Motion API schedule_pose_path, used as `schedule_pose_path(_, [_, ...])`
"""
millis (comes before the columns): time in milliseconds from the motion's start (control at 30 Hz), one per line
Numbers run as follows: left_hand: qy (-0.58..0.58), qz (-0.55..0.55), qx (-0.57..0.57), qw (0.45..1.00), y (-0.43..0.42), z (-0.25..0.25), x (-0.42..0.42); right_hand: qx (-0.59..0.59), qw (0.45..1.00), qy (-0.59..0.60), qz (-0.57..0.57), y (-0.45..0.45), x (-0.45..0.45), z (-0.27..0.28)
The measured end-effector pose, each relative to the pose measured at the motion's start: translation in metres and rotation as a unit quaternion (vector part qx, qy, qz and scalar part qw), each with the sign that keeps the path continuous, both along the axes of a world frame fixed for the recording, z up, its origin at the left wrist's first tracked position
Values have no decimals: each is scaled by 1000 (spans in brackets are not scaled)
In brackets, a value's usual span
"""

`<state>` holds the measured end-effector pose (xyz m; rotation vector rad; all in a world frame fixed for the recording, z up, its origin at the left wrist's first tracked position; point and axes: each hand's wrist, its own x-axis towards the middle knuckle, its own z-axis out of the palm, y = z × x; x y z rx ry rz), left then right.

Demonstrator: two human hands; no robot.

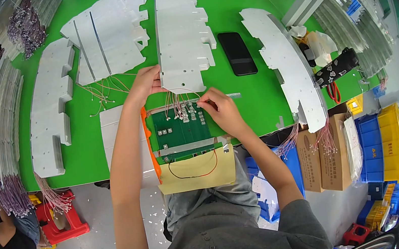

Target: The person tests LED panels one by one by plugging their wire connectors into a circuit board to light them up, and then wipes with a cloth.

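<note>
A long white panel with notched right edge lies in front of me, thin wires with small white plugs hanging from its near end. My left hand is closed at the panel's lower left corner, its fingertips partly hidden. Below is a green circuit board bearing white sockets; several plugs lie over its upper part. My right hand pinches the end of one thin wire above the board's upper right corner. Whether the plug touches a socket is hidden by the fingers.
More white panels lie left and right on the green table. A black phone rests right of the middle panel. An orange strip edges the board's left side. Red scissors and a black pouch are at right.
</note>
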<state>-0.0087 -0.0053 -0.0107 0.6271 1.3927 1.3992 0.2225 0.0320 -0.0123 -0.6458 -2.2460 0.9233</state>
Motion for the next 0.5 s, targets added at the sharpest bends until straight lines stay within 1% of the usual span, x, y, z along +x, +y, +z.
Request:
schedule_pose_path(233, [6, 14, -8, 1000, -2, 4, 2, 22, 999, 13, 25, -1, -1, -2])
schedule_pose_path(400, [6, -1, -2, 1000, -3, 6, 4, -14, 1000, 0, 14, -4, 3, 4])
schedule_pose_path(500, [6, 5, 3, 1000, -3, 8, 5, -25, 999, 33, 2, -4, 0, 0])
